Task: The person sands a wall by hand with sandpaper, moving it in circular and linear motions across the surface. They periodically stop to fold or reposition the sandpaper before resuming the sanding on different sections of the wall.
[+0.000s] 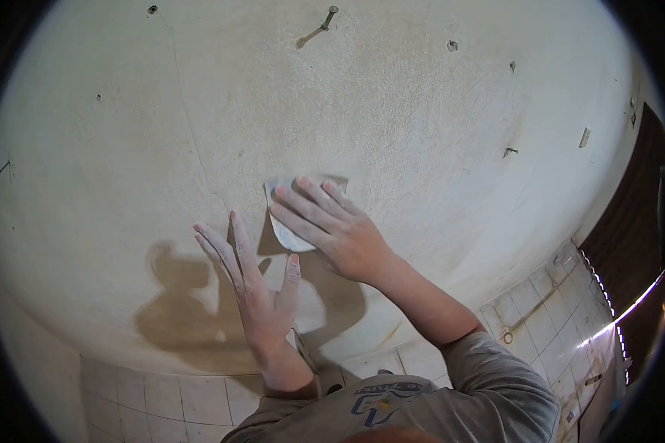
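Observation:
My right hand presses a sheet of sandpaper against the pale, worn wall, fingers laid over the sheet's back. The sheet's top corners and its curled lower edge show around the fingers; its face against the wall is hidden. To the left and a little lower, my left hand has its fingers spread, tips at the wall, with nothing held. White dust coats the fingers of both hands.
A bent nail sticks out of the wall above, with a smaller metal hook to the right. A thin crack runs down on the left. White tiles line the bottom, and a dark opening is at far right.

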Tool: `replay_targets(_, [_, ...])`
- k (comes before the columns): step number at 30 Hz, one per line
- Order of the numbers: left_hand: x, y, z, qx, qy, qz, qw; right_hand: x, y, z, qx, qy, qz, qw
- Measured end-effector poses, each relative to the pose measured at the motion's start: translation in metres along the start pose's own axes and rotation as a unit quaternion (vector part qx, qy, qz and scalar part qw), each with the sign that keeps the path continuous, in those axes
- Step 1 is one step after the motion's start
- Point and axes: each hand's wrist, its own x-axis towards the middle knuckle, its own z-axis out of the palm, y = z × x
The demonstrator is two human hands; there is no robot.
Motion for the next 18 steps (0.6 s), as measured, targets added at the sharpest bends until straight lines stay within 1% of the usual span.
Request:
replay_targets(1, [0.0, -0.002, -0.002, -0.002, -0.007, 0.001, 1.0, -0.007, 0.002, 0.002, -0.027, -0.017, -0.012, 0.999])
replay_targets(4, [-0.001, -0.006, -0.006, -0.021, -0.017, 0.012, 1.0, -0.023, 0.012, -0.003, -0.073, -0.004, 0.013, 0.997])
replay_targets(7, [0.0, 0.002, -0.004, -0.029, -0.016, -0.012, 0.999, -0.016, 0.021, -0.024, -0.069, 0.103, 0.092, 0.988])
replay_targets(10, [0.0, 0.004, -0.003, -0.028, -0.012, -0.003, 1.0, 0.0, 0.018, -0.019, -0.097, 0.169, 0.125, 0.973])
replay_targets(11, [0.0, 0.002, -0.001, -0.029, -0.01, -0.002, 1.0, 0.004, 0.014, -0.013, -0.065, 0.169, 0.099, 0.979])
replay_targets(14, [-0.001, -0.003, 0.002, -0.046, 0.005, 0.003, 0.999, -0.007, -0.008, 0.005, -0.02, 0.066, 0.057, 0.996])
replay_targets(15, [0.0, -0.002, 0.004, -0.062, 0.016, 0.003, 0.998, -0.017, -0.012, 0.007, 0.023, 0.06, 0.074, 0.995])
replay_targets(16, [-0.001, -0.004, 0.005, -0.08, 0.029, 0.0, 0.996, -0.029, -0.011, 0.009, 0.003, 0.076, 0.1, 0.992])
replay_targets(18, [-0.002, -0.007, 0.004, -0.101, 0.022, -0.015, 0.994, -0.056, 0.004, 0.01, -0.042, 0.098, 0.139, 0.984])
